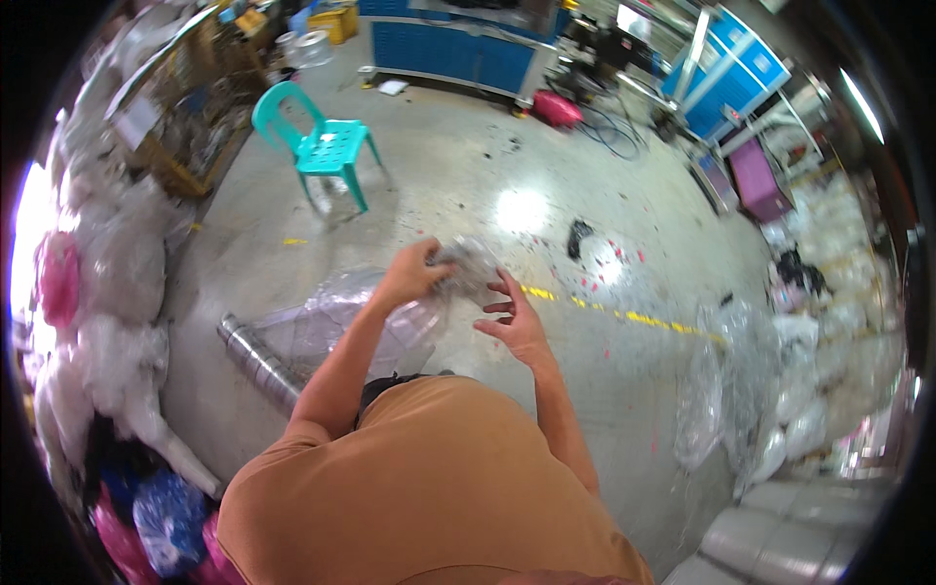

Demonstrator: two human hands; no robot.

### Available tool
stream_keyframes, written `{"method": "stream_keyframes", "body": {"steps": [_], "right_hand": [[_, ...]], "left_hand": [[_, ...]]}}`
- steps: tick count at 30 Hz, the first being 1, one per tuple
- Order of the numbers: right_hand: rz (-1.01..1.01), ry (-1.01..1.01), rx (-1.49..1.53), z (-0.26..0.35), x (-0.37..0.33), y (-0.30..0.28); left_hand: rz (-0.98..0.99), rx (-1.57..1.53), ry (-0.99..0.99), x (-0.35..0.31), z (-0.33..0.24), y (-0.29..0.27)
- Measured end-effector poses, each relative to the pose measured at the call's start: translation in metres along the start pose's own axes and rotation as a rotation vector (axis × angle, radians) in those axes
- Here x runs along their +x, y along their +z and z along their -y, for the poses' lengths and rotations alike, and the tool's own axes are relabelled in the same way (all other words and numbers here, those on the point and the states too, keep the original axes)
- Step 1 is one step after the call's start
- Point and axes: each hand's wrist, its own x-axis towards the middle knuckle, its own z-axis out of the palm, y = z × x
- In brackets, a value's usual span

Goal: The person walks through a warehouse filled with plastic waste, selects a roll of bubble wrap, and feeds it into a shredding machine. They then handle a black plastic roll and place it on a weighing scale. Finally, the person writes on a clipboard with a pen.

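Note:
My left hand (417, 275) is closed on a crumpled bundle of transparent plastic film (472, 265), held up in front of my body. My right hand (519, 320) is at the bundle's right side with its fingers apart; the index fingertip is at the film's edge, and whether it touches cannot be made out. Below and to the left, a wide sheet of transparent plastic (366, 302) lies spread over the floor. Beside it, left of my left forearm, is a long grey roll (255, 359), partly hidden by my arm.
A green plastic chair (331, 146) stands ahead on the left. Filled plastic bags (122, 263) line the left side; more plastic bags (726, 370) are piled at the right. A blue machine (458, 58) stands at the back. Black scrap (579, 239) lies near a yellow floor line (653, 322).

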Motion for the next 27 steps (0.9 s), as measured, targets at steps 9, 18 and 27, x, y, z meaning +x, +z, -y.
{"method": "stream_keyframes", "body": {"steps": [9,18,27], "right_hand": [[0.325,-0.126,-0.256,-0.01,0.197,0.014],[0.795,-0.265,-0.226,-0.017,0.381,-0.032],[1.13,0.075,-0.251,-0.038,0.508,-0.076]], "left_hand": [[-0.15,0.125,-0.087,0.096,0.022,0.024],[-0.368,-0.267,-0.378,0.186,-0.02,0.002],[-0.916,-0.567,-0.542,0.247,0.0,-0.02]]}}
